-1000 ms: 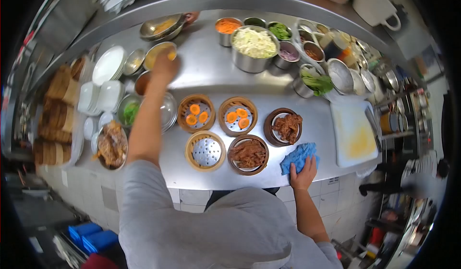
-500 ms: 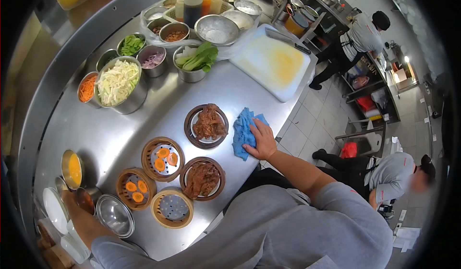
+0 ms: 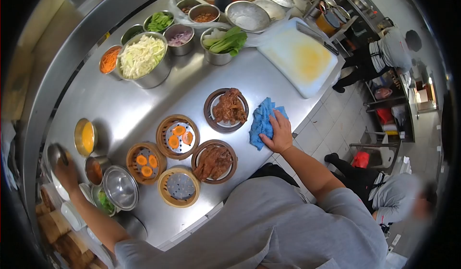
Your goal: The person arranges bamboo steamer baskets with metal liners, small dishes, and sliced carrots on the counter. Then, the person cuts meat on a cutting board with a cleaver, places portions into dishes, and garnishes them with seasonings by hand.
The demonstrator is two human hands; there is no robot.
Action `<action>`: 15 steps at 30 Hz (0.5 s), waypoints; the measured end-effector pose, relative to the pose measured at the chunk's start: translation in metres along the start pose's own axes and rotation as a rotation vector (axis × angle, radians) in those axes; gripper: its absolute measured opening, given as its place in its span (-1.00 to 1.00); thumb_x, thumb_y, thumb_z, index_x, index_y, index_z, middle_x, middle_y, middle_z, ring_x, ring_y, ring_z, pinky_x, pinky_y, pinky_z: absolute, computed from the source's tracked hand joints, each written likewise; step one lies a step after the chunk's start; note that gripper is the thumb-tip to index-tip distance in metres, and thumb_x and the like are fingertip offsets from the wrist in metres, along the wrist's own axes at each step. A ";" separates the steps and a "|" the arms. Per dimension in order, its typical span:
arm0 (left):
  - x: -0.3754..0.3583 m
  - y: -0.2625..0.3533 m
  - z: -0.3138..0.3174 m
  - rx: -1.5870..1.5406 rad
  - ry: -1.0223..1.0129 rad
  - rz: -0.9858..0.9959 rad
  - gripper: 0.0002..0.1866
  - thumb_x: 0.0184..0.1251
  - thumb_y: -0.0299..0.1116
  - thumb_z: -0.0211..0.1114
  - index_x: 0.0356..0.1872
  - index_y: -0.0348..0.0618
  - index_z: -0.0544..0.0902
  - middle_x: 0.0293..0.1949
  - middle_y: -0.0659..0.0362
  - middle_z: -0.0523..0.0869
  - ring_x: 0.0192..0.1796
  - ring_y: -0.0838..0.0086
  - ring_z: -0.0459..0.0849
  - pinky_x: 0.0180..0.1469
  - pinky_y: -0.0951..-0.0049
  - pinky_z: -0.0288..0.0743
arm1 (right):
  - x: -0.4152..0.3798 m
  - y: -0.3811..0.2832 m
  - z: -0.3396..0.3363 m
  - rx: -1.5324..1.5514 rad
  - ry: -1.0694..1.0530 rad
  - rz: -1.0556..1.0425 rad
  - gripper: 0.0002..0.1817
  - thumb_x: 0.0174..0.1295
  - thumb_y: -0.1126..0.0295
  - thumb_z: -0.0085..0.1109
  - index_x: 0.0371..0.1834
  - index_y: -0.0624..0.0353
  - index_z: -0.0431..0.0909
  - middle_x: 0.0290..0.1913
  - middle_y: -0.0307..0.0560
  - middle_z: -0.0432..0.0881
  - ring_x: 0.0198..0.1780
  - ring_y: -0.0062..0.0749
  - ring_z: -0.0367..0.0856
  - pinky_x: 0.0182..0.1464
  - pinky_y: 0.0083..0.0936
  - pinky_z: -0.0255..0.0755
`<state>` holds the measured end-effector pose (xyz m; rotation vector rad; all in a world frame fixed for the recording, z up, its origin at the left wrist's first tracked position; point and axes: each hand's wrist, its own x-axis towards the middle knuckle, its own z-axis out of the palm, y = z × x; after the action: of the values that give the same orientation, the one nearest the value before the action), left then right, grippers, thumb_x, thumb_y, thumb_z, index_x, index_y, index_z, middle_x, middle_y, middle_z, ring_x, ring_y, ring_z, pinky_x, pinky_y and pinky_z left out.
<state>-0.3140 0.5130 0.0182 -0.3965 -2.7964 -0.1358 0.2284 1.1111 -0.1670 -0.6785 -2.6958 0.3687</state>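
Observation:
My left hand [image 3: 66, 175], at the far left, is closed on the rim of a small steel bowl [image 3: 55, 155], tilted above the white plates. Next to it are a steel bowl of yellow liquid [image 3: 88, 137] and a small steel cup [image 3: 95, 169]. My right hand [image 3: 280, 133] lies on a crumpled blue cloth [image 3: 261, 125] on the steel table, fingers apart. Left of the cloth are two dark-rimmed steamer baskets holding brown cooked meat [image 3: 229, 107]. Two bamboo steamers hold carrot slices [image 3: 147, 160]. A third bamboo steamer [image 3: 180, 187] has only a perforated liner.
Steel containers of shredded cabbage [image 3: 142, 55], carrot [image 3: 109, 60] and leafy greens [image 3: 222, 43] stand along the back. A knife [image 3: 317, 37] lies on the white cutting board [image 3: 297, 60]. A steel lid [image 3: 121, 187] sits near my left forearm. Two people work at the right.
My left hand has moved away from me with the small steel bowl, uncovering a container of greens by my forearm. The view has shifted; my right hand stays on the cloth.

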 end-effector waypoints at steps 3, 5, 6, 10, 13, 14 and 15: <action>-0.019 0.110 -0.034 -0.331 -0.196 0.110 -0.64 0.35 -0.34 0.38 0.08 -0.33 0.75 -0.09 -0.14 0.84 -0.02 -0.05 0.81 0.10 0.06 0.61 | -0.002 0.003 0.004 0.009 0.028 -0.029 -0.13 0.14 -0.08 0.52 0.44 0.17 0.47 0.59 0.29 0.36 0.54 0.28 0.36 0.51 0.12 0.23; -0.056 0.212 -0.046 -0.320 -0.107 0.202 -0.58 0.26 -0.36 0.45 0.12 -0.34 0.74 -0.06 -0.14 0.84 0.00 -0.02 0.80 0.10 0.09 0.62 | -0.004 0.005 0.006 0.011 0.024 -0.043 -0.14 0.17 -0.10 0.50 0.45 0.18 0.47 0.58 0.30 0.36 0.55 0.28 0.35 0.52 0.11 0.22; -0.054 0.231 -0.022 -0.408 -0.323 0.303 -0.59 0.25 -0.34 0.48 0.09 -0.30 0.76 -0.01 -0.14 0.83 0.02 0.00 0.79 0.10 0.08 0.62 | -0.004 0.005 0.007 -0.006 0.034 -0.043 -0.14 0.18 -0.10 0.49 0.45 0.18 0.46 0.58 0.29 0.37 0.55 0.27 0.35 0.52 0.11 0.22; -0.081 0.382 0.020 -0.459 -0.435 0.672 -0.72 0.17 -0.35 0.54 -0.13 -0.26 0.80 -0.13 -0.13 0.80 -0.05 -0.08 0.76 0.08 0.01 0.62 | -0.005 0.003 0.004 -0.012 0.054 -0.031 -0.15 0.20 -0.11 0.47 0.46 0.17 0.47 0.58 0.28 0.37 0.56 0.26 0.35 0.53 0.10 0.21; -0.089 0.437 0.067 -0.443 -0.411 0.670 -0.69 0.15 -0.27 0.62 -0.20 -0.26 0.79 -0.11 -0.14 0.80 0.01 -0.07 0.75 0.13 0.00 0.60 | -0.006 0.004 0.005 0.010 0.060 -0.026 -0.15 0.20 -0.11 0.48 0.46 0.17 0.48 0.57 0.27 0.38 0.56 0.24 0.35 0.53 0.10 0.22; -0.087 0.448 0.076 -0.462 -0.395 0.671 -0.64 0.13 -0.20 0.65 -0.20 -0.25 0.79 -0.13 -0.13 0.80 -0.01 -0.06 0.75 0.10 0.00 0.59 | -0.005 0.005 0.004 0.024 0.057 -0.022 -0.15 0.19 -0.12 0.48 0.46 0.16 0.48 0.57 0.27 0.38 0.56 0.23 0.35 0.52 0.10 0.22; -0.087 0.458 0.079 -0.481 -0.382 0.673 -0.60 0.11 -0.13 0.67 -0.20 -0.24 0.79 -0.15 -0.12 0.80 -0.03 -0.05 0.76 0.08 -0.01 0.59 | -0.004 0.005 0.002 0.021 0.065 -0.020 -0.15 0.19 -0.12 0.48 0.46 0.16 0.48 0.57 0.27 0.38 0.56 0.23 0.35 0.52 0.10 0.22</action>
<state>-0.1272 0.9403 -0.0614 -1.5875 -2.7707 -0.6296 0.2329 1.1132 -0.1718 -0.6461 -2.6316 0.3629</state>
